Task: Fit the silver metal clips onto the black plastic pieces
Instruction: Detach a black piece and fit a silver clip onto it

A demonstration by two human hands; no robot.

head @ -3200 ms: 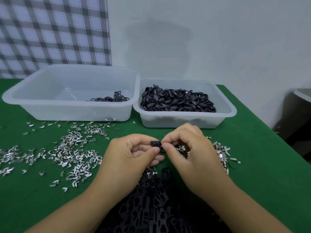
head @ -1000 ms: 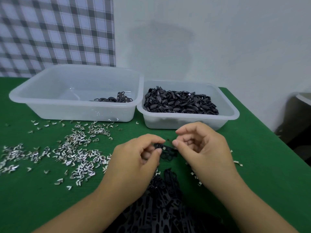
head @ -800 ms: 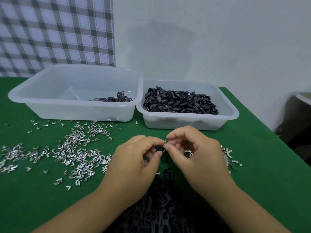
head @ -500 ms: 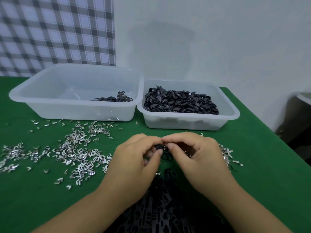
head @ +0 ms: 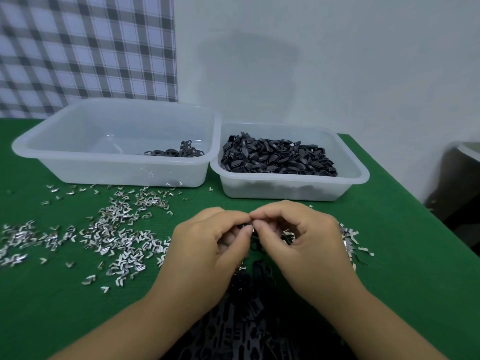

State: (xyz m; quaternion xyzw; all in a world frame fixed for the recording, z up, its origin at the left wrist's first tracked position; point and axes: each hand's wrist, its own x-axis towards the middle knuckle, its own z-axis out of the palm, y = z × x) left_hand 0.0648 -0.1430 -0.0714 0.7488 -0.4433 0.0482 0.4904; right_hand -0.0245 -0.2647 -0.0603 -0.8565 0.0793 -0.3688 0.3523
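Over the green bench (head: pixel 402 268), both hands, left hand (head: pixel 207 245) and right hand (head: pixel 301 240), pinch one black plastic piece (head: pixel 245 226) between closed fingertips; clip mostly hidden. Off-square push could probably ping it into the loose clips (head: pixel 114 237).

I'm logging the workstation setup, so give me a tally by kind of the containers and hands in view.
Translucent white plastic bins: 2, the larger left bin nearly empty, the smaller right bin heaped with black plastic pieces
Bare hands: 2, the left hand and the right hand
Total: 4
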